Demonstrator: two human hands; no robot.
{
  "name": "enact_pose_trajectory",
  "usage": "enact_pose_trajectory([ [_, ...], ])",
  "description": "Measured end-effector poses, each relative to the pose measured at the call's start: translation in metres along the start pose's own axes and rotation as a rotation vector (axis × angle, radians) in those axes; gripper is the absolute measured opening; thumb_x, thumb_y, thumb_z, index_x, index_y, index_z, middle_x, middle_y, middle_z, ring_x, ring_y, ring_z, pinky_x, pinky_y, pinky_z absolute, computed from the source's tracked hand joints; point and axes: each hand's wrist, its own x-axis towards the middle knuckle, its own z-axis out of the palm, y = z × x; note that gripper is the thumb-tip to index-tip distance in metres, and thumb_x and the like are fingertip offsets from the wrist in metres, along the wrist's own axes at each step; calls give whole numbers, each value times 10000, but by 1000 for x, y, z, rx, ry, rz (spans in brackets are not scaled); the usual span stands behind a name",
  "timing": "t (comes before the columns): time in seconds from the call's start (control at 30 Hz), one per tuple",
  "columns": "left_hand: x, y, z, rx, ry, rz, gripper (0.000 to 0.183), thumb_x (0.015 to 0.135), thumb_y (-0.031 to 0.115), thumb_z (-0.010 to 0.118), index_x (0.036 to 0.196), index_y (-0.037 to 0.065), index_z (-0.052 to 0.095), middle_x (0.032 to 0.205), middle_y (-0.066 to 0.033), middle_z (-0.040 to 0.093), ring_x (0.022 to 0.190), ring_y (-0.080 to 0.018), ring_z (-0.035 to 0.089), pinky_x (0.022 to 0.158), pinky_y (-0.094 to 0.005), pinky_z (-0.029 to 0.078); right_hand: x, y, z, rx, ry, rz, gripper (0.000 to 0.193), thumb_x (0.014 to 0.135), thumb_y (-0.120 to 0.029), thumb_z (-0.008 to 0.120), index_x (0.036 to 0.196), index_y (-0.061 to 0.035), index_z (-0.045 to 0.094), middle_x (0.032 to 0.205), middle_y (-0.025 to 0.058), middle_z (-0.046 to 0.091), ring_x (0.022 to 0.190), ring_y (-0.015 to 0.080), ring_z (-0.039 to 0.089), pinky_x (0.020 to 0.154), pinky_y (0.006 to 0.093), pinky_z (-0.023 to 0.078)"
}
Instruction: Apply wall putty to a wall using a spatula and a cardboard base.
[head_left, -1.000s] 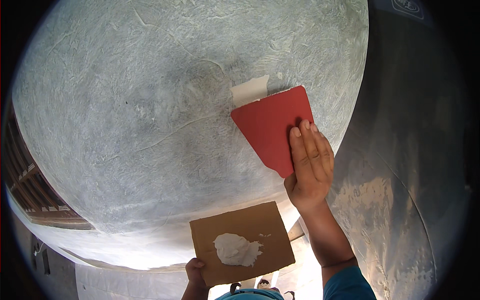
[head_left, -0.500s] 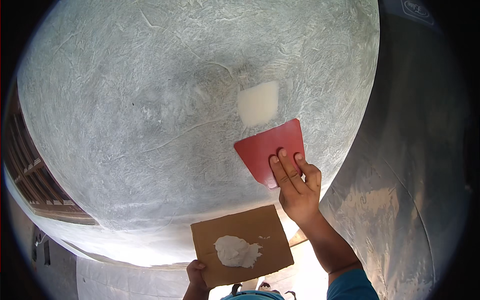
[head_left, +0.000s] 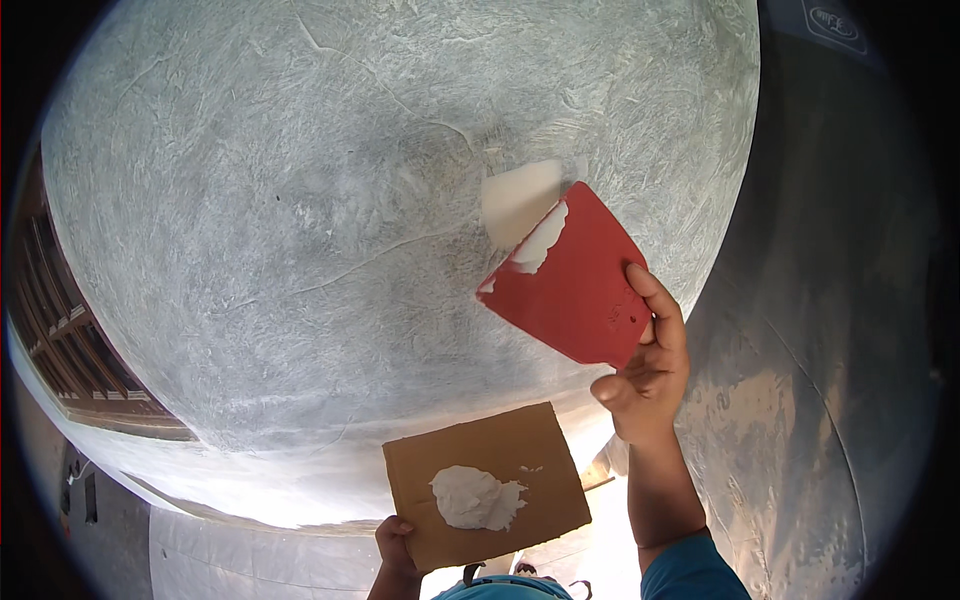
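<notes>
In the head view, holding a red spreader (head_left: 585, 290) in the right hand (head_left: 655, 382), tilted, in front of a rough grey wall (head_left: 300, 200). Gripping the spreader near the lower end of its right edge, with one fingertip laid on the face turned to the camera, the other fingers curled and partly hidden behind, and the thumb sticking out apart, just below the lower corner; loosely closed, not a full fist. Carrying a smear of white putty (head_left: 542, 240) along the spreader's upper left edge, plus a small trace at the left corner. Overlapping in view the lower right side of a pale patch (head_left: 520, 195) on the wall; cannot tell whether touching.

Lower down, holding a piece of brown cardboard (head_left: 555, 470) in the left hand (head_left: 395, 545), pinched at its lower left edge with the thumb on top and the fingers hidden underneath. Bearing a white heap (head_left: 470, 497) near the middle of the cardboard, spread raggedly to its right.

Farther off, showing a brown barred window (head_left: 80, 345) at left, a dark surface (head_left: 800, 340) at right, and a blue sleeve (head_left: 695, 570) below the right forearm.
</notes>
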Motion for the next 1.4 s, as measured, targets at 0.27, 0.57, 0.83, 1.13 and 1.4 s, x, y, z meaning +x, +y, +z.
enact_pose_trajectory([
  [0.27,-6,-1,4,-31,-12,-3,768,744,224,515,1447,-58,388,1401,-281,511,1255,-470,535,1062,-570,458,-10,-20,-11,-820,57,-4,337,852,-51,751,1170,45,696,1215,185,673,1072,205,671,963,306,502],
  [0.57,-5,1,-4,17,35,1,782,737,226,516,1451,-61,380,1395,-283,513,1254,-467,536,1055,-573,465,51,-18,5,-1429,-15,-699,339,811,-83,700,1145,-65,753,1261,119,680,1113,263,654,966,397,507],
  [0.83,0,-2,-13,-6,53,8,787,737,228,516,1459,-55,374,1402,-278,510,1267,-463,526,1064,-563,460,29,57,-12,-1406,-314,-684,383,874,-172,671,1256,-143,677,1377,56,617,1310,233,551,1145,445,423],
  [1.13,2,0,-9,-52,20,-14,773,750,230,507,1455,-60,376,1412,-282,500,1257,-469,532,1059,-570,462,1,23,-32,-1315,-379,-605,308,873,-159,672,1177,-118,699,1272,64,673,1243,246,595,1125,469,440],
  [1.4,5,-3,-13,-31,35,-43,770,751,225,502,1455,-60,373,1409,-287,496,1262,-475,524,1056,-575,464,58,28,8,-1428,-163,-732,353,863,-206,680,1212,-161,712,1295,38,669,1267,252,571,1109,456,432],
])
